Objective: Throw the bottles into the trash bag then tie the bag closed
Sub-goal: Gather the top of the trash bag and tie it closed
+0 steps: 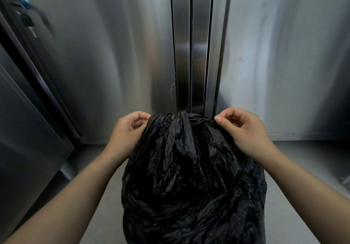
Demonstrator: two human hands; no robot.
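One black trash bag (193, 177) is held between the hands, its crumpled top gathered so that the contents are hidden. Its top edge is pinched at one corner by the left hand (128, 130) and at the other by the right hand (244, 130). Steel cabinet doors (94, 54) are seen beyond the fingers.

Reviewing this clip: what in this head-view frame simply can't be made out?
Head view only:
1. Bottles: none visible; the opaque trash bag hides its contents.
2. Bag's base: cut off by the bottom edge.
3. Bag's mouth: gathered between the left hand and right hand, which pinch it; folds hide any opening.
4. Blue object, top left: too blurred to identify.
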